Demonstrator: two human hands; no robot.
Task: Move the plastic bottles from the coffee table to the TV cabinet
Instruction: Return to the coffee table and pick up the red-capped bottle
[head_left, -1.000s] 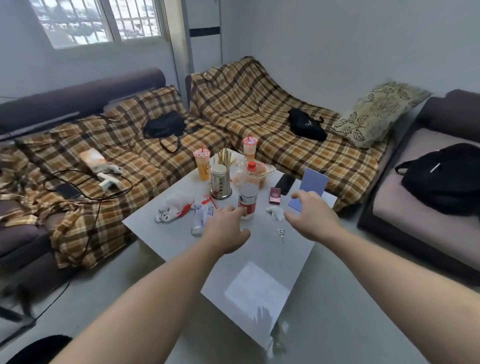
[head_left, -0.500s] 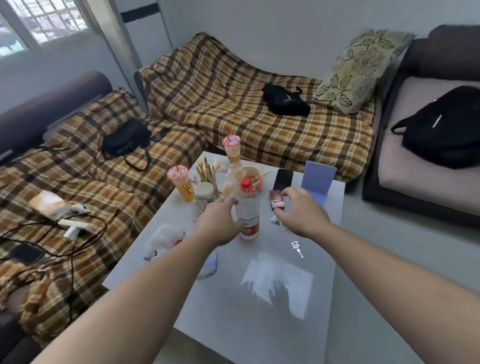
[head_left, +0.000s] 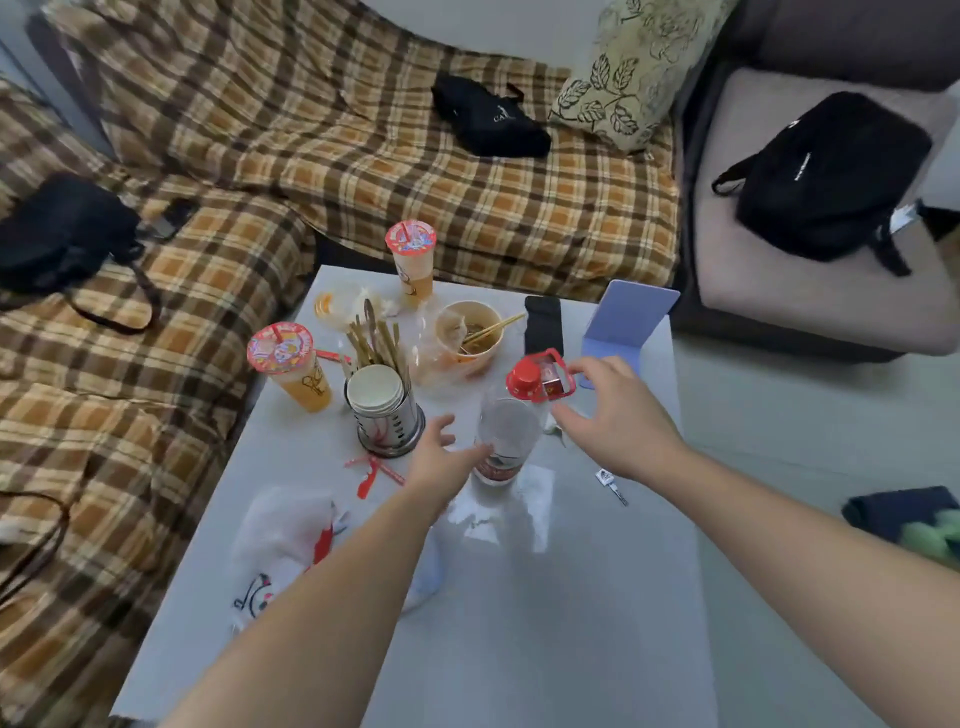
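The bottle (head_left: 505, 435) stands upright on the table (head_left: 571, 597) between both spread, empty hands, its lower body just beyond the left hand (head_left: 441, 467) fingertips, the nearer, while the right hand (head_left: 615, 415) hovers beside its red cap.

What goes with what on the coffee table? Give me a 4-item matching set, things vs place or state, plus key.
Things:
1. clear bottle
2. noodle bowl
3. key
4. black phone

Place or state:
A. lying flat between the bowl and the purple card
B. upright between the left hand and right hand, red cap on
C. on the table just right of the right wrist
D. holds chopsticks

Pairs: 1-B, 2-D, 3-C, 4-A
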